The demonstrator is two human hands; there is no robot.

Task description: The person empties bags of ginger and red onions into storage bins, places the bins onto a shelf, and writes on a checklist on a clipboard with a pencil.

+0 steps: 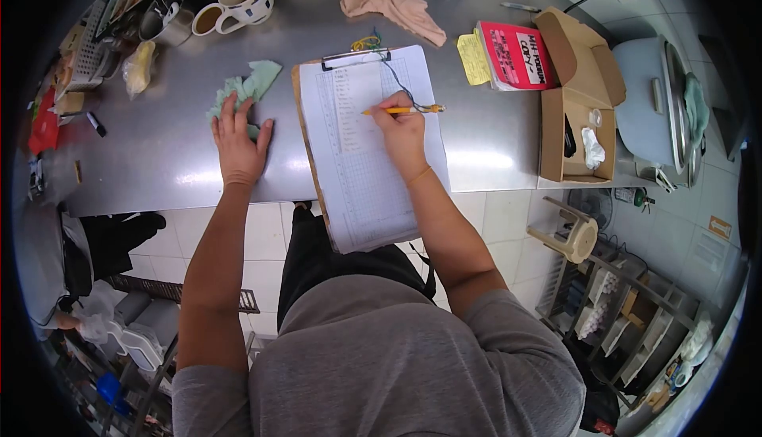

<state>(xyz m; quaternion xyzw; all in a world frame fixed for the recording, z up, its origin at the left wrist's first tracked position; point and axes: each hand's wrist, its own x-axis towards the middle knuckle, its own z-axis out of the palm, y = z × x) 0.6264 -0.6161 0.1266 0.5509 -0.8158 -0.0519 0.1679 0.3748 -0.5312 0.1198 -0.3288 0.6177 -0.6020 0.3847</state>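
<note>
My right hand [405, 134] grips a yellow pencil [414, 109], its tip over a narrow printed list [359, 127] on the clipboard [301, 123]. Under the list lies a gridded sheet [381, 199]. A blue cord runs from the clip to the pencil's end. To the left, my left hand [240, 145] lies flat on the steel table with fingers spread, the fingertips touching a crumpled green cloth [260, 80]. The clipboard's lower end sticks out past the table edge.
A pink cloth [389, 4], red notebook [520, 54] and open cardboard box [548, 139] lie to the right. Mugs [252, 10], a metal pot [168, 26] and a marker [96, 124] are at left. A plastic stool [578, 234] stands below; another person [44, 254] is at far left.
</note>
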